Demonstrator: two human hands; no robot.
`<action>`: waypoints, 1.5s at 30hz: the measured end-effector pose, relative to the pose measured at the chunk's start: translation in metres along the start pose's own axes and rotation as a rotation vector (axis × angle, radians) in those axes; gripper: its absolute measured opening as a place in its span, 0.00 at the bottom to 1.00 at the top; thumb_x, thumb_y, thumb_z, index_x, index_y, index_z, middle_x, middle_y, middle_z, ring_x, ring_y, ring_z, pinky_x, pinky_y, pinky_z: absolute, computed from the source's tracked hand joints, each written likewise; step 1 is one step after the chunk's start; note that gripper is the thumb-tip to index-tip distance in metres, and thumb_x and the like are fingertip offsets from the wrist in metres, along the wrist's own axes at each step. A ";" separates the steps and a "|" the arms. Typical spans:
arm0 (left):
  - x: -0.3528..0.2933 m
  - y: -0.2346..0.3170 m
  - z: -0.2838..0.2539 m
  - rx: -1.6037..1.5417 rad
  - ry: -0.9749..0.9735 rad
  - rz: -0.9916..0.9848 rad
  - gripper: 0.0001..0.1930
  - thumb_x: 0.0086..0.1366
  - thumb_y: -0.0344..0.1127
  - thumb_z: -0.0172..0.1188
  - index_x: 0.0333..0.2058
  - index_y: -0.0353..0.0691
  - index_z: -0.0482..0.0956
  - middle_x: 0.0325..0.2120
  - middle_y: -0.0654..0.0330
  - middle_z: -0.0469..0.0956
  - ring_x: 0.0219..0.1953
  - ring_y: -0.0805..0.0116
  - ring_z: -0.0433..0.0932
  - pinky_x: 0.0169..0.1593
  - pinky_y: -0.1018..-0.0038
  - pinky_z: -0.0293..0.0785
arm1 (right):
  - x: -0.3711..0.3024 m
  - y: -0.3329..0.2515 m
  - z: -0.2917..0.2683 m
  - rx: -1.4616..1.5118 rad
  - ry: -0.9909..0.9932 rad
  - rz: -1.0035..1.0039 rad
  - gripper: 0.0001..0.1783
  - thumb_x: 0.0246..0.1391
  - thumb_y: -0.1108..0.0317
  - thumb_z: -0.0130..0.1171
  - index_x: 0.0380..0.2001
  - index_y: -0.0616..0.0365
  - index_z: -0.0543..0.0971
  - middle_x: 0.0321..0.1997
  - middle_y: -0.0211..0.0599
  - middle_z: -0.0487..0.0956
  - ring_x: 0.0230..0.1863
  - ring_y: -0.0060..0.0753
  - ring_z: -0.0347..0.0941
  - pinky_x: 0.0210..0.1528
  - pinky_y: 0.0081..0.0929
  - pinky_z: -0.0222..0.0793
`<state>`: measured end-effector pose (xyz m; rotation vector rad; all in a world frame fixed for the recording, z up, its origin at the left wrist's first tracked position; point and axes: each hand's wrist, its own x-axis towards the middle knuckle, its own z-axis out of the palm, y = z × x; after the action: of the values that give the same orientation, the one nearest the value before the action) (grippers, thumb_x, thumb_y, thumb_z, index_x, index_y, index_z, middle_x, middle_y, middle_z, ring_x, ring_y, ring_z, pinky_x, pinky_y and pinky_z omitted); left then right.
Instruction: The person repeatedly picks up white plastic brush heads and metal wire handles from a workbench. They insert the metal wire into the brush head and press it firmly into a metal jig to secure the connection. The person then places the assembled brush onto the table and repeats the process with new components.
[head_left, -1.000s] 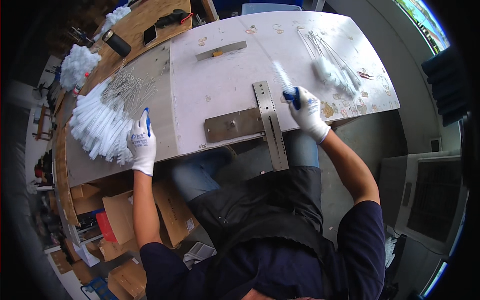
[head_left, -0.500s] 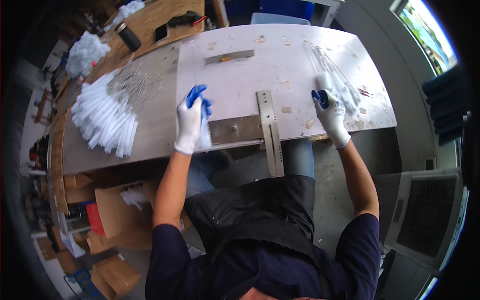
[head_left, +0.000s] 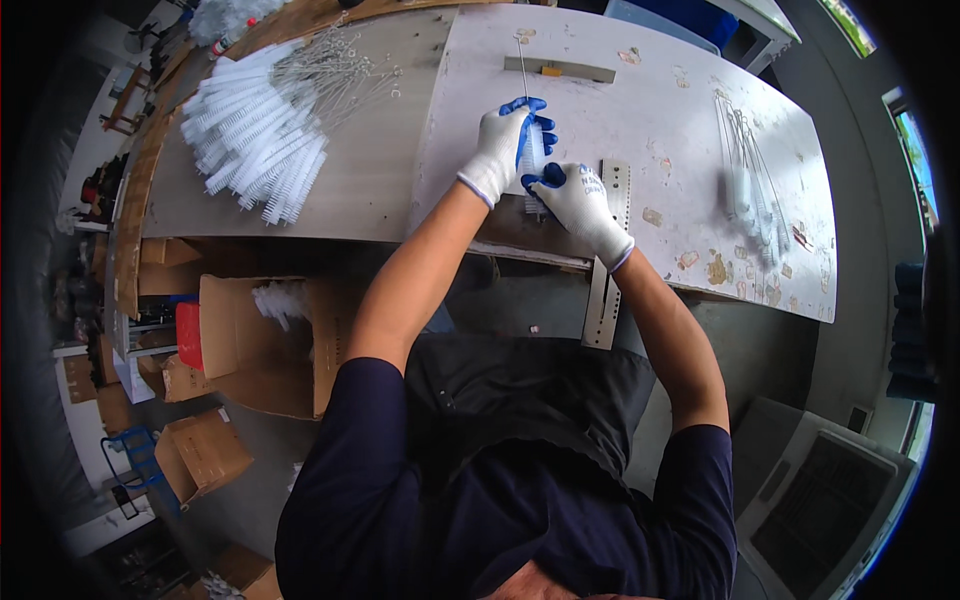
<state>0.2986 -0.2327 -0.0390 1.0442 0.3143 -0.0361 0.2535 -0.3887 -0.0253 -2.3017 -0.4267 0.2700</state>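
In my left hand (head_left: pixel 498 150), gloved in white with blue fingertips, is a tube brush (head_left: pixel 534 152) with white bristles. Its thin wire stem points away from me, past the glove. My right hand (head_left: pixel 583 207), gloved alike, is closed at the near part of the same bristles; its fingertips are partly hidden. Just right of that hand, a perforated metal bar (head_left: pixel 600 310) sticks out over the table's near edge. Off to the left lies a fanned pile of similar white brushes (head_left: pixel 255 130), wire stems facing away. A smaller group of brushes (head_left: pixel 742 190) rests at the right.
The pale tabletop (head_left: pixel 690 215) carries worn patches. Toward its far side lies a metal strip (head_left: pixel 590 72) with a small orange-brown block. Below the table, at left, an open cardboard box (head_left: pixel 255 365) holds white pieces. A blue hand cart (head_left: pixel 135 455) stands at lower left.
My right hand has left the brushes at the right and come over to the brush in my left hand. The view has shifted, with both hands now close together.
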 end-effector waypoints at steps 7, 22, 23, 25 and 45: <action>0.007 -0.004 -0.005 0.235 -0.019 -0.091 0.15 0.69 0.35 0.56 0.50 0.35 0.79 0.37 0.47 0.84 0.34 0.56 0.85 0.36 0.62 0.85 | 0.009 0.015 0.001 0.059 -0.061 0.072 0.24 0.55 0.46 0.62 0.33 0.60 0.84 0.30 0.48 0.84 0.37 0.49 0.82 0.44 0.41 0.75; 0.026 -0.025 -0.024 -0.045 -0.265 -0.210 0.14 0.68 0.25 0.53 0.51 0.30 0.79 0.33 0.50 0.81 0.37 0.52 0.84 0.45 0.61 0.83 | -0.031 0.031 -0.012 -0.169 0.099 -0.303 0.22 0.45 0.62 0.71 0.44 0.53 0.78 0.48 0.42 0.80 0.40 0.49 0.78 0.44 0.43 0.75; 0.027 -0.026 -0.029 -0.054 -0.293 -0.195 0.15 0.69 0.26 0.53 0.51 0.30 0.78 0.33 0.50 0.81 0.38 0.52 0.84 0.46 0.61 0.83 | -0.032 0.027 -0.020 -0.245 0.074 -0.433 0.25 0.45 0.61 0.71 0.48 0.52 0.77 0.52 0.42 0.78 0.43 0.48 0.77 0.46 0.43 0.74; 0.032 -0.027 -0.034 -0.071 -0.355 -0.161 0.15 0.70 0.28 0.52 0.53 0.30 0.77 0.33 0.51 0.81 0.39 0.51 0.83 0.49 0.60 0.82 | -0.031 0.024 -0.034 -0.399 0.030 -0.692 0.31 0.45 0.60 0.71 0.55 0.50 0.76 0.61 0.42 0.74 0.49 0.47 0.75 0.50 0.43 0.73; -0.005 -0.028 0.024 0.481 -0.005 0.193 0.10 0.69 0.29 0.57 0.46 0.33 0.82 0.33 0.61 0.83 0.31 0.74 0.81 0.35 0.77 0.78 | -0.014 -0.007 -0.029 -0.985 -0.417 -0.672 0.13 0.56 0.56 0.58 0.37 0.52 0.81 0.35 0.37 0.82 0.40 0.43 0.81 0.44 0.40 0.77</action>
<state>0.2950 -0.2682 -0.0503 1.5471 0.2016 0.0624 0.2482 -0.4084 0.0002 -2.8038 -1.8276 0.2171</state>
